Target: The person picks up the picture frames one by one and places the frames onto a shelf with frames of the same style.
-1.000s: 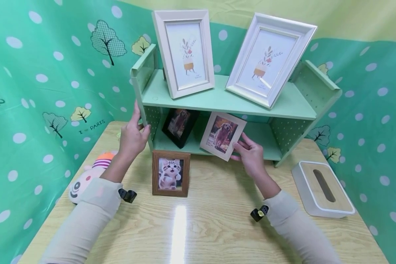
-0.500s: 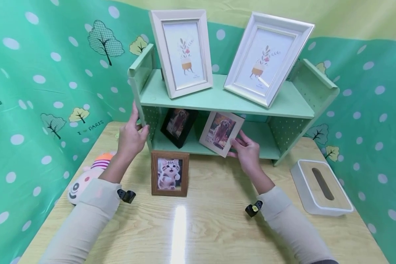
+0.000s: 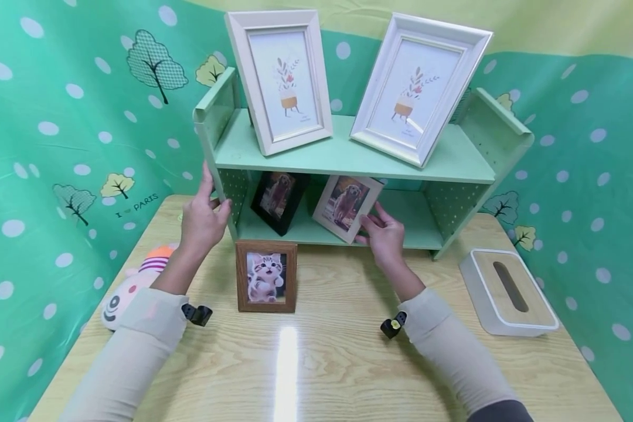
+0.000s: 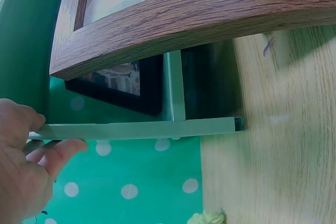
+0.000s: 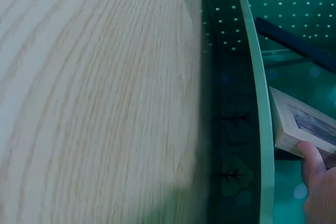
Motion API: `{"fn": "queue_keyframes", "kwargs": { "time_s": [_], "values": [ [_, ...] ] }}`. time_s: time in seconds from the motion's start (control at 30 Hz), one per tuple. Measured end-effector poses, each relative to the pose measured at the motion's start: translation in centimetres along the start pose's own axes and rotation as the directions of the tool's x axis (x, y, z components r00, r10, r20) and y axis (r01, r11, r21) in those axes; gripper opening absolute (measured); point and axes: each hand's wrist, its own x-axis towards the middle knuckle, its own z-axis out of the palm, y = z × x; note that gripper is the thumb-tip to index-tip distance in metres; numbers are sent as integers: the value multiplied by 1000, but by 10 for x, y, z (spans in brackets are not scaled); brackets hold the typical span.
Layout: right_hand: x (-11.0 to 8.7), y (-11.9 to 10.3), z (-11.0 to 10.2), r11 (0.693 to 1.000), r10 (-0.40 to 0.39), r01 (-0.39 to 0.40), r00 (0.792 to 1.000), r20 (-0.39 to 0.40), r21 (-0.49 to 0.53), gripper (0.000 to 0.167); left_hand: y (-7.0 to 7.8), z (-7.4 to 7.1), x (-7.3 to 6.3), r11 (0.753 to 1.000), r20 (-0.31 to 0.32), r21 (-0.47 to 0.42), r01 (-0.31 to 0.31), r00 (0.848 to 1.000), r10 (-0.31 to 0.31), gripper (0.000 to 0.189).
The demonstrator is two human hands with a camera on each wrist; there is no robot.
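In the head view my left hand (image 3: pixel 203 220) grips the left side panel of a green two-tier shelf (image 3: pixel 401 161). The left wrist view has thumb and fingers on either side of that panel's edge (image 4: pixel 136 128). My right hand (image 3: pixel 385 234) pinches the lower right side of a pale wood picture frame (image 3: pixel 322 211) with a dog photo, tilted at the front of the lower tier. Its thumb lies on the frame's side (image 5: pixel 286 142) in the right wrist view. Left of it, a black picture frame (image 3: pixel 290 214) leans on the same tier.
Two white picture frames (image 3: pixel 324 94) stand on the top tier. A brown picture frame (image 3: pixel 292 275) with a kitten photo stands on the wooden table (image 3: pixel 343 340) before the shelf. A plush toy (image 3: pixel 137 287) lies left, a tissue box (image 3: pixel 482 293) right.
My right hand has moved the pale wood picture frame slightly back, further into the lower tier. My left hand keeps its grip on the shelf panel. The head view has shifted a little.
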Motion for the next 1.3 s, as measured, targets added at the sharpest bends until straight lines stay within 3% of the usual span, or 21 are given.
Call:
{"fn": "queue_keyframes", "kwargs": {
  "time_s": [1.3],
  "values": [
    [-1, 2, 16, 997, -63, 62, 998, -20, -41, 63, -2, -3, -2, 1000, 13, -1, 8, 1000, -8, 90]
  ]
}}
